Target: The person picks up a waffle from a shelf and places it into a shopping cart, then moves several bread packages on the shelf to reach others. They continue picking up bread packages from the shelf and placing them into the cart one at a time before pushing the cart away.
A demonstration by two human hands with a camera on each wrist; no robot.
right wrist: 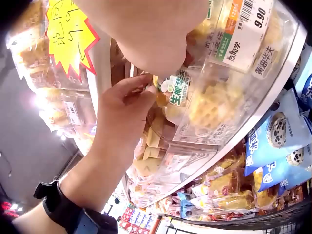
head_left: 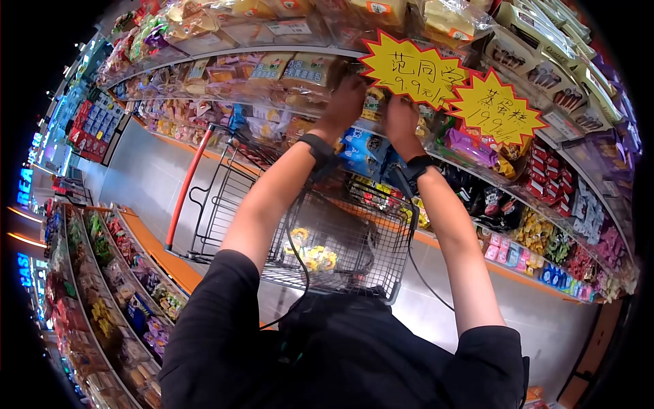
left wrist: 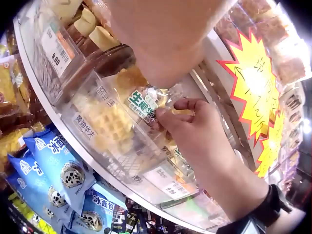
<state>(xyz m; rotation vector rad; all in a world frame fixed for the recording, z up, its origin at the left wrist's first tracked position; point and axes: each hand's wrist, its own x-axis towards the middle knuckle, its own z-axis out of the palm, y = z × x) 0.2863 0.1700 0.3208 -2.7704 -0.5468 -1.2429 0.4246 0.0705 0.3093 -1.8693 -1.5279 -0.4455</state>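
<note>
In the head view, the left hand (head_left: 346, 103) and right hand (head_left: 400, 117) meet at a shelf bin below the yellow price signs. A clear-wrapped yellow pastry with a green-lettered label (left wrist: 142, 104) lies between them in the left wrist view. There the right hand (left wrist: 197, 131) pinches the wrapper with thumb and finger; the left hand (left wrist: 163, 41) is close to the camera, its fingertips hidden. The right wrist view shows the left hand (right wrist: 122, 105) pinching the same wrapped pastry (right wrist: 176, 95), while the right hand (right wrist: 151, 36) covers its own fingertips.
A wire shopping cart (head_left: 402, 273) with a red handle (head_left: 189, 184) stands below the shelf, yellow packets (head_left: 317, 258) inside. Clear bins of waffles (left wrist: 105, 122) line the shelf edge. Blue bread bags (left wrist: 63, 163) hang below. Another shelf (head_left: 102, 300) stands at lower left.
</note>
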